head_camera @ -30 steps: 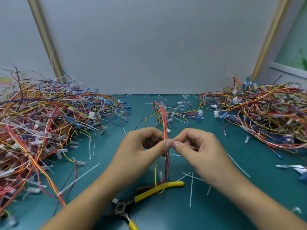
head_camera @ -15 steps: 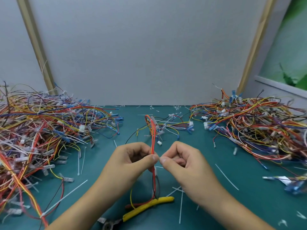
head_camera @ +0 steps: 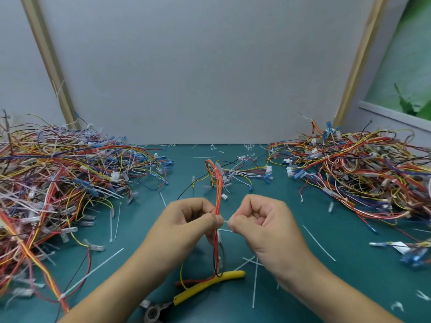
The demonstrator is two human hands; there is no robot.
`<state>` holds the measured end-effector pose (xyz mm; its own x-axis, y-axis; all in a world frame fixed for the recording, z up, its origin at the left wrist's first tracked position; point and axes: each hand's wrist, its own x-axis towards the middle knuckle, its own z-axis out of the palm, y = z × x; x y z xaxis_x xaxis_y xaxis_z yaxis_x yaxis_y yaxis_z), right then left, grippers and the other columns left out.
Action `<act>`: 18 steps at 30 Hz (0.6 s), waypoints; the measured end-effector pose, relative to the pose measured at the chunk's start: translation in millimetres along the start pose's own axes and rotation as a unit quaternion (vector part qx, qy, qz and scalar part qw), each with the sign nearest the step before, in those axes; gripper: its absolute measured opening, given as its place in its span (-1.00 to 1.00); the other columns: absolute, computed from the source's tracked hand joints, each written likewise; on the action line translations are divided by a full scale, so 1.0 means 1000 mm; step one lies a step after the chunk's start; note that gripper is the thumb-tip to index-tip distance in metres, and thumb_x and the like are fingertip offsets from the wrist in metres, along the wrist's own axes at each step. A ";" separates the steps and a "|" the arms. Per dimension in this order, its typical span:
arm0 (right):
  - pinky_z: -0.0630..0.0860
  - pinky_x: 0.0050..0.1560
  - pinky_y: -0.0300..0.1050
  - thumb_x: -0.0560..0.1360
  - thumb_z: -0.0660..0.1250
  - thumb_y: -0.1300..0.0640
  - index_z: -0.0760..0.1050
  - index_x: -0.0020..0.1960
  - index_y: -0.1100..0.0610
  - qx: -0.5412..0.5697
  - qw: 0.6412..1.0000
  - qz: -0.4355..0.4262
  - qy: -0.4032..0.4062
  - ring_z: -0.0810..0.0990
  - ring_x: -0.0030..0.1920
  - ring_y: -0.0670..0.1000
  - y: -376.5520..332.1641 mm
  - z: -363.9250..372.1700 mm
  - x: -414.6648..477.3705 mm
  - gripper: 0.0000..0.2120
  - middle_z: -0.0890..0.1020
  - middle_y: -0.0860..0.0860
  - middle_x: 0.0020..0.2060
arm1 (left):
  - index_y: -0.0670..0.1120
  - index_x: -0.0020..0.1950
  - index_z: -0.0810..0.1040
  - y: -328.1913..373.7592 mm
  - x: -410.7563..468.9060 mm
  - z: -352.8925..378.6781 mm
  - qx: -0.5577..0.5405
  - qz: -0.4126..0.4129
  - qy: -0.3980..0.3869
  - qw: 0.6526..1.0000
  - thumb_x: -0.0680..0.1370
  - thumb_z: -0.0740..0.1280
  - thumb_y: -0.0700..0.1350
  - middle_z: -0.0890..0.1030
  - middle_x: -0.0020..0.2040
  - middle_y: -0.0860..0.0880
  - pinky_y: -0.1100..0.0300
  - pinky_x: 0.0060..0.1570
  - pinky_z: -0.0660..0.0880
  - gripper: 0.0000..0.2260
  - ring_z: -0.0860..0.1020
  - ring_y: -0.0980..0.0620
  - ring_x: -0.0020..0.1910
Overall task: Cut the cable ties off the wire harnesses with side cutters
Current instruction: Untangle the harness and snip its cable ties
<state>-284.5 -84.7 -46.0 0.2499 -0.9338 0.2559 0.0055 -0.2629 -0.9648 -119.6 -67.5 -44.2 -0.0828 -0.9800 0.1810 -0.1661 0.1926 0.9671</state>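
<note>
Pinching one harness point(head_camera: 218, 194), the left hand point(head_camera: 186, 220) faced the right hand point(head_camera: 258, 220), which pinched its tie point(head_camera: 225, 221); heaps point(head_camera: 58, 173) flanking them looked unfinished.

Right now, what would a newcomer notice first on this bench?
Two big tangles of coloured wires, a left pile and a right pile, flank a green mat. In the middle, the left hand grips a red-and-yellow wire bundle while the right hand pinches a thin white cable tie beside it. Yellow-handled cutters lie on the mat below the hands.
</note>
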 end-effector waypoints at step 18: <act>0.09 -0.52 -0.30 0.27 0.37 0.20 0.43 -0.42 0.12 0.002 1.000 0.002 -0.011 0.10 -0.55 -0.10 0.001 -0.003 0.001 -0.85 0.22 -0.05 -0.57 | -0.11 -0.25 0.63 0.001 0.000 -0.004 -0.019 -0.016 -0.011 1.000 0.33 0.42 0.01 0.61 -0.37 -0.01 0.32 -0.21 0.44 -0.81 0.52 0.08 -0.35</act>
<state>-287.5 -86.5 -46.2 0.2714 -0.9292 0.2507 0.0077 -0.2584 -0.9660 -115.7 -67.4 -42.3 -0.0996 -0.9843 0.1457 -0.1314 0.1582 0.9786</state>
